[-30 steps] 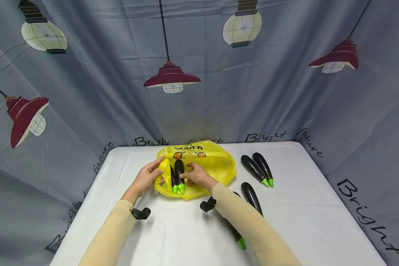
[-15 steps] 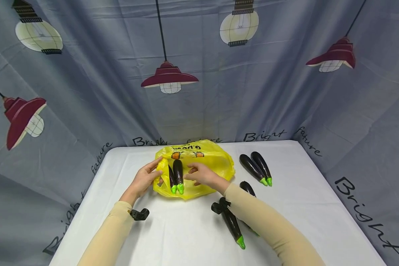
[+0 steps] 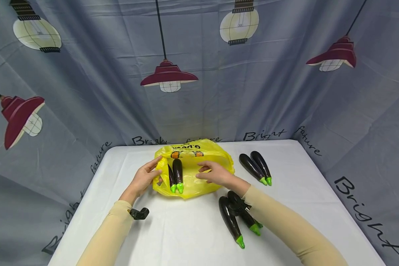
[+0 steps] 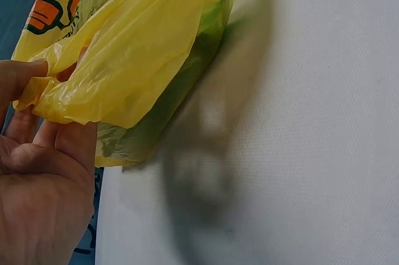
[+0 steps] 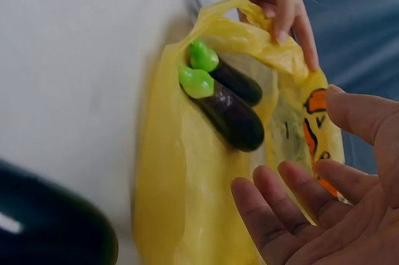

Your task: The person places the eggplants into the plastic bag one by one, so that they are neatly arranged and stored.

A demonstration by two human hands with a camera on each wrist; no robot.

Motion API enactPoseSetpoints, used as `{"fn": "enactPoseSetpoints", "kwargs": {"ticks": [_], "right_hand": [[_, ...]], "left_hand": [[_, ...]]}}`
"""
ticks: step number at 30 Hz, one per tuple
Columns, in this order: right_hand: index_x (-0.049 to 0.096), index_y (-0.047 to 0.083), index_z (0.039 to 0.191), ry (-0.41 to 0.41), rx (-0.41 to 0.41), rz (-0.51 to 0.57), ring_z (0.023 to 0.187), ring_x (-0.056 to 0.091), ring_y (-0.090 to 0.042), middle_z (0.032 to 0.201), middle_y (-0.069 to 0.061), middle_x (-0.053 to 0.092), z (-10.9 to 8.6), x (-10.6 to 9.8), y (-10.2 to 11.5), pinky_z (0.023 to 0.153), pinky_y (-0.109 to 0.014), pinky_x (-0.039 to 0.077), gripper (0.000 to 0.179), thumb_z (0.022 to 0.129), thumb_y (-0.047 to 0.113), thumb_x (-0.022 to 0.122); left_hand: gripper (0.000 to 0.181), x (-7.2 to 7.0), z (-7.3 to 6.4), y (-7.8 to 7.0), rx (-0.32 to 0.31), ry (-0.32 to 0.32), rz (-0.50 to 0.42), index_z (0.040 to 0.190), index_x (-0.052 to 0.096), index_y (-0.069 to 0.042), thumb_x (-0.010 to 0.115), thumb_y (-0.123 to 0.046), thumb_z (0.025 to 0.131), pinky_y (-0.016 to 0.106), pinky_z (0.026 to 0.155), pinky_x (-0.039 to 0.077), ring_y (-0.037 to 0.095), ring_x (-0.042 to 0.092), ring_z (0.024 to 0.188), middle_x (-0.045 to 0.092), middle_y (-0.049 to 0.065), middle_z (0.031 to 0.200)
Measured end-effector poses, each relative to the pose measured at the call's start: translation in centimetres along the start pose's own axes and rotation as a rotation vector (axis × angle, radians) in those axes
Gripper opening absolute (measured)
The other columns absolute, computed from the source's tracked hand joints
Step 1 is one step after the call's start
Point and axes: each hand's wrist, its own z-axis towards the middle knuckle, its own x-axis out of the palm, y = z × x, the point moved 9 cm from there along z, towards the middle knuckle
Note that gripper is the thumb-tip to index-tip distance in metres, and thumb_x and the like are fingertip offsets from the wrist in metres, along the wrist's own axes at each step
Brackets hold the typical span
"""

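A yellow plastic bag lies on its side, its mouth facing the person. Inside, at its left end, two dark eggplants with green stems rest side by side, the fuller one on the right. My left hand pinches the bag's left rim between thumb and fingers; the left wrist view shows the bunched plastic there. Over the bag's mouth, right of the eggplants, my right hand holds nothing. Its fingers are spread and relaxed in the right wrist view, with the green-stemmed eggplants beyond them.
Two eggplants lie side by side right of the bag. Below my right wrist lie more, one fully visible and others partly covered by the wrist camera and sleeve. White cloth covers the table; a grey printed curtain stands behind.
My right hand has moved right, away from the eggplants in the bag, and its fingers have loosened. The left hand keeps its hold on the rim. The sleeve uncovers more of the near eggplants.
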Motion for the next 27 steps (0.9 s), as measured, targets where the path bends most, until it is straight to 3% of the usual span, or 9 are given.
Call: {"fn": "enactPoseSetpoints", "kwargs": {"ticks": [11, 21, 27], "right_hand": [[0.051, 0.006, 0.149, -0.033, -0.013, -0.036, 0.116, 0.061, -0.025, 0.133, -0.015, 0.061, -3.4, -4.3, -1.0, 0.095, -0.042, 0.056, 0.059, 0.097, 0.025, 0.072], [0.05, 0.004, 0.149, -0.101, -0.039, -0.163, 0.117, 0.059, -0.034, 0.135, -0.022, 0.059, -6.5, -7.8, -2.6, 0.092, -0.042, 0.055, 0.062, 0.096, 0.025, 0.073], [0.048, 0.003, 0.151, -0.157, -0.019, -0.22, 0.118, 0.059, -0.037, 0.136, -0.02, 0.059, -8.0, -9.2, -3.9, 0.092, -0.045, 0.056, 0.067, 0.095, 0.03, 0.075]], "left_hand": [[0.062, -0.2, -0.1, 0.0, -0.007, -0.008, -0.003, 0.157, 0.044, -0.029, 0.062, -0.008, 0.101, 0.035, 0.079, 0.061, 0.018, 0.066, 0.083, 0.029, 0.012, 0.164], [0.063, -0.1, -0.1, 0.0, 0.007, 0.01, -0.021, 0.159, 0.042, -0.025, 0.06, -0.006, 0.102, 0.029, 0.076, 0.06, 0.018, 0.066, 0.087, 0.028, 0.015, 0.164], [0.062, -0.1, -0.2, 0.0, -0.007, -0.007, -0.01, 0.158, 0.044, -0.027, 0.061, -0.007, 0.102, 0.029, 0.079, 0.06, 0.018, 0.065, 0.1, 0.028, 0.012, 0.165]]}}
